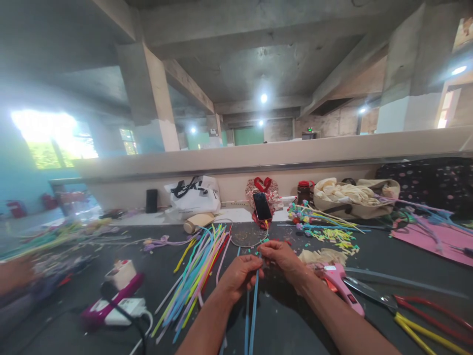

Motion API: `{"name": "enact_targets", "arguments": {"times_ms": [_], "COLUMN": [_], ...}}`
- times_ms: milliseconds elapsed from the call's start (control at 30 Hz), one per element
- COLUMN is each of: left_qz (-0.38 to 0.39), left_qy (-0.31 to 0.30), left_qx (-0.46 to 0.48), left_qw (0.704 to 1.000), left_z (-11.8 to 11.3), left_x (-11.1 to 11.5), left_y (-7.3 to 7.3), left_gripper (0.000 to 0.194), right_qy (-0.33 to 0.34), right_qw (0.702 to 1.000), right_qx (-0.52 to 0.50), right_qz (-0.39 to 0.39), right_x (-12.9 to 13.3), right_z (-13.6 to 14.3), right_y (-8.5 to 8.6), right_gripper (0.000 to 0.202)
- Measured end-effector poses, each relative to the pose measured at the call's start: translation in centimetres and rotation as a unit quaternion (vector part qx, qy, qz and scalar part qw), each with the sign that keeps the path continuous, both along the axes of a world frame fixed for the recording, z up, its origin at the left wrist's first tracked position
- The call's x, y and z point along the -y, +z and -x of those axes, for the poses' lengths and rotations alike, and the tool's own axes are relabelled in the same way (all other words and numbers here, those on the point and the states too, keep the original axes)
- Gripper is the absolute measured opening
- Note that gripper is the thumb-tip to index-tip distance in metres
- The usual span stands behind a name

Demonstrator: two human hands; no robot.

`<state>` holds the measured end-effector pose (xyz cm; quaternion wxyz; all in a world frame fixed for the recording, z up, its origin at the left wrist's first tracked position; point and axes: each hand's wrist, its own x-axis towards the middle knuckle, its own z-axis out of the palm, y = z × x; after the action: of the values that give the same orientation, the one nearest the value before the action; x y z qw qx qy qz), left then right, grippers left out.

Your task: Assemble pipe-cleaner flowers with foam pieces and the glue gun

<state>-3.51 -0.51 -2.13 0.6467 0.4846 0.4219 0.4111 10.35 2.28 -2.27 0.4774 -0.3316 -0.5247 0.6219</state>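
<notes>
Near the middle of the dark table, my left hand (242, 273) is closed around blue pipe-cleaner-like stems (254, 315), which hang down toward the front edge. Just to its right, my right hand (279, 255) pinches the upper part of the same stems, its fingertips almost touching the left ones. Left of my hands lies a fanned bundle of coloured stems (195, 281). A pink glue gun (343, 288) and large scissors with red and yellow handles (391, 301) are to the right of my right forearm.
A phone (262, 206) leans upright behind my hands. A purple-and-white power strip (113, 301) with plugs sits at left. Cut yellow pieces (338, 238), a cloth bag (356, 197) and a pink sheet (436, 241) are at right. Another person's blurred hand (15, 276) shows far left.
</notes>
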Motion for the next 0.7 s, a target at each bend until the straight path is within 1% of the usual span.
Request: {"name": "enact_targets", "arguments": {"times_ms": [200, 333, 433, 533, 600, 700], "left_qz": [-0.013, -0.041, -0.06, -0.073, -0.07, -0.047], "left_qy": [-0.006, 0.002, 0.006, -0.002, -0.023, -0.047], "left_qx": [-0.003, -0.034, -0.063, -0.08, -0.09, -0.089], "left_qw": [1.0, 0.999, 0.996, 0.994, 0.993, 0.994], "left_z": [-0.13, -0.19, -0.25, -0.23, -0.15, 0.04], "left_x": [0.17, 0.14, 0.35, 0.75, 0.95, 0.88], "left_y": [-0.02, -0.07, 0.11, 0.38, 0.5, 0.43], "left_gripper": [0.027, 0.027, 0.026, 0.025, 0.025, 0.025], "right_qy": [0.023, 0.048, 0.074, 0.095, 0.092, 0.056], "right_qw": [1.0, 0.999, 0.997, 0.994, 0.994, 0.997], "right_qx": [0.005, 0.001, -0.001, 0.002, -0.001, -0.006], "right_qz": [0.009, 0.024, 0.037, 0.051, 0.056, 0.051], "right_x": [-0.26, -0.49, -0.32, -0.21, -0.34, -0.65], "right_z": [0.03, 0.11, -0.02, -0.39, -0.67, -0.83], "right_y": [-0.24, -0.42, -0.17, 0.3, 0.53, 0.46], "right_gripper": [0.028, 0.031, 0.032, 0.032, 0.032, 0.031]}}
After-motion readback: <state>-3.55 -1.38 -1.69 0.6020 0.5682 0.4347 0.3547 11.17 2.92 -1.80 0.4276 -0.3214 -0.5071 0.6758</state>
